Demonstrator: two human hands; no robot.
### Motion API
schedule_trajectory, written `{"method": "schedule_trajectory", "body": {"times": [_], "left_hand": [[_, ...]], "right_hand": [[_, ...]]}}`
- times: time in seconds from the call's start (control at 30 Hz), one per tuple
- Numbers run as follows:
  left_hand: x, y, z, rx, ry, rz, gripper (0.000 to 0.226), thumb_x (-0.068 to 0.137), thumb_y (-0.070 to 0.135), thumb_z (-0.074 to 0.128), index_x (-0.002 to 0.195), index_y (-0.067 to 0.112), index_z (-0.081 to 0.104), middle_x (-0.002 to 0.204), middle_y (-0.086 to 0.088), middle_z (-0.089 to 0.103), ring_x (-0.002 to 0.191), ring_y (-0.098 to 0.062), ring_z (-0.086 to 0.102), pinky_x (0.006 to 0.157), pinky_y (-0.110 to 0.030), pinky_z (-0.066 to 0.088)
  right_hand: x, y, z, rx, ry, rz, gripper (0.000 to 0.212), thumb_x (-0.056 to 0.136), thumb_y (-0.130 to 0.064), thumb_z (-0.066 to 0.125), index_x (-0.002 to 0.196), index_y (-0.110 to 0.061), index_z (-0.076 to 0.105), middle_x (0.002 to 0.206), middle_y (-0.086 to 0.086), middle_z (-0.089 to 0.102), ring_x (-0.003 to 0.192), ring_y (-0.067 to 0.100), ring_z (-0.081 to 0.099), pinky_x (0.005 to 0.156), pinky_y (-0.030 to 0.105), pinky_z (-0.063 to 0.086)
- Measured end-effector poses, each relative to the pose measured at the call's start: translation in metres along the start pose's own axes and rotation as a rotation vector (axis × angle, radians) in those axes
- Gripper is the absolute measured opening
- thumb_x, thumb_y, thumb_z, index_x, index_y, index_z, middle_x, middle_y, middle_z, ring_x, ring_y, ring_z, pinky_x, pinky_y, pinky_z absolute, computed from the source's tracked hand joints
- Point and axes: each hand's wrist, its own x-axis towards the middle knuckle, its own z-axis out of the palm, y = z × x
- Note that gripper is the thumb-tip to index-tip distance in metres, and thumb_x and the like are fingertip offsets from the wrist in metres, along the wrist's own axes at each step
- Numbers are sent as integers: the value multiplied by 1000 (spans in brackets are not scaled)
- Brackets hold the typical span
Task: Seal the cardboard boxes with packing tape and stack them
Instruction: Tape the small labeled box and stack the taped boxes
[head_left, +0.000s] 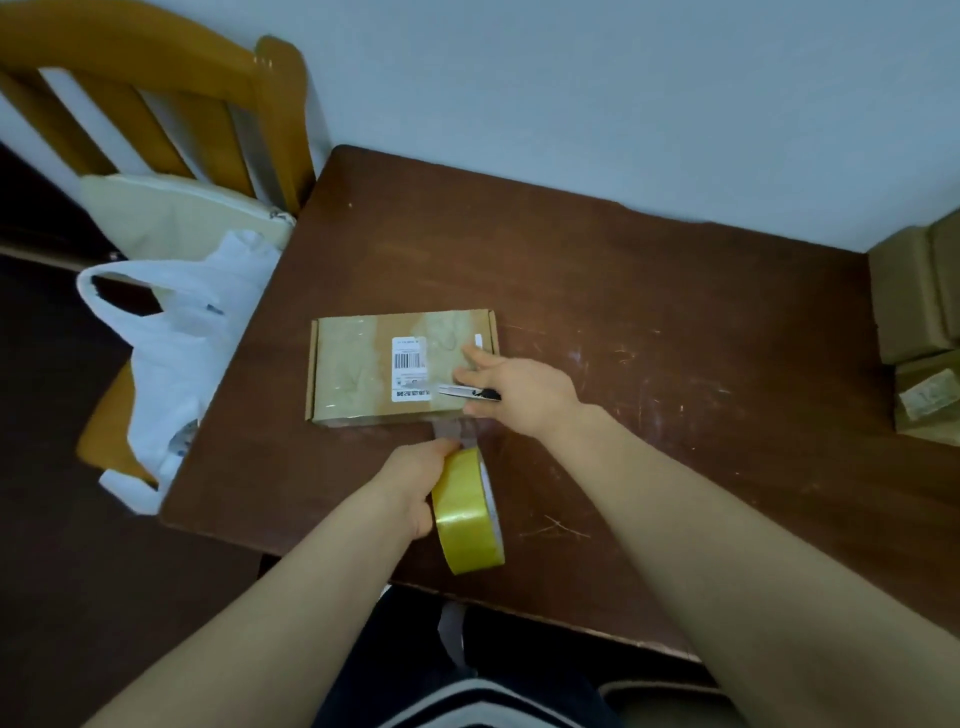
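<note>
Brown flat cardboard box (363, 374) sits mid dark wood counter (649, 322). Left grip (410, 483) wraps yellow tape roll (467, 514), strip stretched to box's near edge; right grip (519, 387) pinches small metal cutter (467, 392) w/ fingertips on box.

The table (649, 364) is dark wood, scuffed and scratched. The flat cardboard box (363, 364) looks matt brown, with glossy clear tape over it and a white paper label (410, 366). The tape roll (467, 519) shines yellow. The chair (156, 104) is varnished wood; the bag (176, 338) is thin white plastic.
</note>
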Motion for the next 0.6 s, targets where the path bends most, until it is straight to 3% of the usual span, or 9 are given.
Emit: {"method": "schedule_trajectory", "body": {"times": [0.1, 0.2, 0.3, 0.37, 0.47, 0.6], "left_hand": [[-1, -9, -6, -15, 13, 0, 14, 91, 11, 60, 81, 3, 63, 57, -10, 60, 41, -19, 59, 43, -28, 53], [-5, -15, -11, -11, 14, 6, 15, 92, 15, 61, 94, 1, 65, 70, -13, 65, 51, -21, 63, 49, -31, 55], [-8, -16, -11, -40, 11, 7, 16, 93, 15, 61, 89, 1, 65, 66, -12, 65, 46, -19, 63, 44, -29, 54], [-9, -16, -9, -43, 11, 16, 16, 93, 15, 60, 87, 1, 64, 63, -11, 64, 44, -19, 62, 43, -29, 54], [-8, -16, -6, -46, 4, 18, 17, 94, 18, 60, 90, 2, 65, 63, -11, 66, 46, -20, 64, 46, -30, 55], [-8, -17, -6, -39, 14, 24, 18, 93, 19, 61, 94, 1, 65, 61, -11, 67, 46, -21, 64, 45, -30, 54]], "right_hand": [[1, 1, 8, -3, 9, -2, 48, 96, -41, 53, 142, -40, 41, 159, -22, 10, 137, 18, 38, 102, 39, 43], [1, 0, 6, -2, -4, 0, 48, 96, -40, 53, 143, -40, 40, 158, -22, 11, 138, 17, 37, 103, 41, 42], [1, -7, -5, 15, -51, 28, 54, 92, -42, 60, 142, -38, 42, 159, -20, 13, 140, 17, 33, 106, 41, 39], [-5, -12, -12, 113, -45, 45, 65, 82, -55, 66, 141, -38, 45, 159, -16, 17, 141, 15, 31, 108, 41, 37], [-25, -13, -19, 356, 85, 103, 66, 77, -79, 49, 135, -47, 49, 154, -17, 32, 140, 8, 33, 108, 36, 34], [-49, -9, -25, 196, 83, 50, 39, 97, -55, 40, 133, -46, 50, 134, -17, 57, 123, 9, 50, 92, 32, 40]]}}
